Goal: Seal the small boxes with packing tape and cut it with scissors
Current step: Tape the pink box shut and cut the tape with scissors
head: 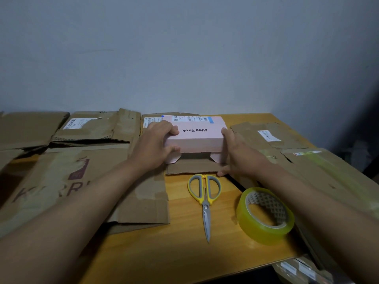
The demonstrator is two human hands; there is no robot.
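Pink box [196,136], far centre of counter [180,238]: left hand [151,146] and right hand [235,158] grip its ends, likely steadying it for taping; scissors [205,199] and tape [265,215] lie near, ready.

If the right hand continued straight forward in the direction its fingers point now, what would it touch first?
The right hand already grips the right end of the pink cardboard box. Going on past it, it would probably meet the flattened brown cardboard sheets lying behind, then the grey wall; depth is unclear.
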